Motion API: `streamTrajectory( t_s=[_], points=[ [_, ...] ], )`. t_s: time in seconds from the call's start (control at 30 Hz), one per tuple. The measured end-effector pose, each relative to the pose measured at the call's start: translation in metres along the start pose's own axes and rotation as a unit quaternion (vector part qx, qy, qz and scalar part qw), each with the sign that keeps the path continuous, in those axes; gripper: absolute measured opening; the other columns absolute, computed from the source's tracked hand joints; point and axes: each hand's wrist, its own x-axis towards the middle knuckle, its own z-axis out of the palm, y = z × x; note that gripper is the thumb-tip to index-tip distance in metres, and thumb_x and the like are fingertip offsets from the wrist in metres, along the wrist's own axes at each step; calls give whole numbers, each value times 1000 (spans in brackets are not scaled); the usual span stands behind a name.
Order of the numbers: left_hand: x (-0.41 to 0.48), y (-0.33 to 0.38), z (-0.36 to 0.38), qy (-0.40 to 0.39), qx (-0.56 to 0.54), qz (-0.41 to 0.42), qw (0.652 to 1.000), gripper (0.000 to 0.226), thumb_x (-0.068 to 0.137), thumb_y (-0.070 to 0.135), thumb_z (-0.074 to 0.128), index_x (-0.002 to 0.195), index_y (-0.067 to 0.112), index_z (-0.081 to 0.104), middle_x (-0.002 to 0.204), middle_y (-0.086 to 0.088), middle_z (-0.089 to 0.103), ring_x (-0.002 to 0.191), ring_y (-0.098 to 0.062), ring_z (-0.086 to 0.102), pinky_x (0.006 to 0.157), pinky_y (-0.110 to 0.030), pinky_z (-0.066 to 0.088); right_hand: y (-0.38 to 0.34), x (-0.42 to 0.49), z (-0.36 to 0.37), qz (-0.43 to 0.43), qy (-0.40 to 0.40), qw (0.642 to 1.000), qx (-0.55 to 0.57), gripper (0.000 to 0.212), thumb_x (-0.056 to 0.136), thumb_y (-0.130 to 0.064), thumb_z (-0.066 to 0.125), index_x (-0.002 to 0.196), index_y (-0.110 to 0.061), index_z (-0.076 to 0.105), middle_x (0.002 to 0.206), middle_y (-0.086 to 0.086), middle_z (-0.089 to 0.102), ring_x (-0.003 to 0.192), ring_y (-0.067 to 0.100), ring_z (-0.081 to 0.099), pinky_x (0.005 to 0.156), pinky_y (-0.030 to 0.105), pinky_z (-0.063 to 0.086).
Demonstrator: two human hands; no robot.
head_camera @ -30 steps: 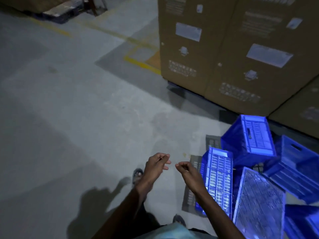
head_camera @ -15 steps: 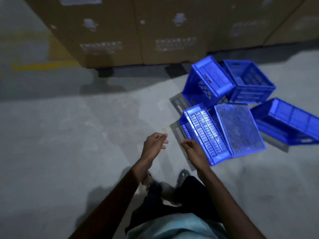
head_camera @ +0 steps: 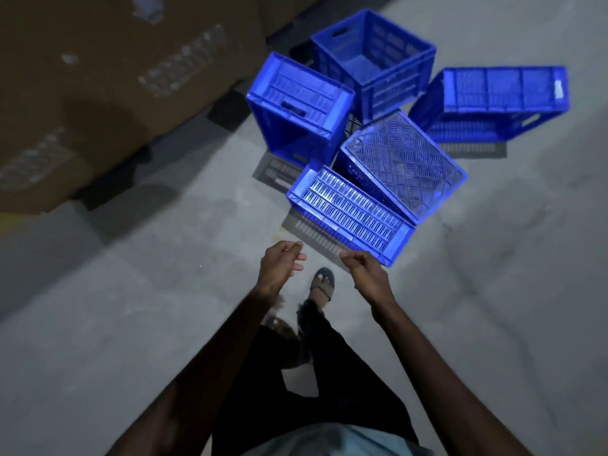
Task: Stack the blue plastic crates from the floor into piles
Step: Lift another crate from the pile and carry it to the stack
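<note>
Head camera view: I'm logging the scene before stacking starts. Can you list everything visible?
blue plastic crates: five, blue, jumbled on floor ahead; one upright, others tipped or overturned
cardboard boxes: at least two, brown, upper left beside crates
floor: one, grey concrete, underneath everything
sandalled foot: one, dark sandal, between the hands
left hand: one, empty, fingers loosely curled, before nearest crate
right hand: one, empty, fingers loosely curled, by nearest crate's corner

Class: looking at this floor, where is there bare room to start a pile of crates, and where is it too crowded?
Bare concrete floor lies left, between the cardboard boxes and the person's feet; more lies right of the blue crates. Crowded: the five crates jumbled close together by the boxes.
</note>
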Motion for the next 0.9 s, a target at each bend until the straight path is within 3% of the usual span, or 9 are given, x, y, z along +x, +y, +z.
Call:
streamTrajectory(
  t_s=[0.13,0.27,0.53,0.6,0.77,0.9],
  points=[
    [48,4,8,-20,65,-15,998,21,97,39,64,91,19,68,90,-5,78,63,-14,66,66,-28,46,9,37,-4,20,39,999,23,18,94,-35,65,101,-19,68,91,-12,66,80,5,60,70,23,46],
    [103,3,7,-33,106,-18,994,20,96,36,65,92,17,68,89,-6,77,64,-16,65,61,-26,45,37,82,2,48,84,995,24,24,93,-43,64,103,-21,68,98,-7,69,94,15,61,82,29,43],
    [250,-36,-1,-61,181,-15,981,17,97,31,65,99,14,68,82,-4,75,59,-16,62,58,-25,42,117,192,28,69,195,978,10,33,95,-44,62,106,-13,67,104,5,70,102,25,61,87,32,42],
    [285,-50,-1,-61,194,2,979,14,98,29,64,92,16,67,80,-4,72,59,-16,62,58,-27,42,139,217,37,76,225,971,32,31,95,-42,62,106,-13,65,101,3,68,102,25,60,88,32,41],
    [371,-98,-3,-43,209,35,976,18,98,33,64,85,20,64,89,-10,73,63,-19,62,60,-28,44,212,276,64,81,338,936,46,28,95,-35,62,110,-12,67,109,9,72,110,29,62,94,32,42],
    [429,-137,-1,-24,188,27,982,22,100,38,59,92,18,64,94,-13,72,62,-20,61,59,-29,44,276,310,72,73,449,889,55,27,94,-30,59,109,-8,67,106,12,73,102,29,66,91,32,43]
  ],
)
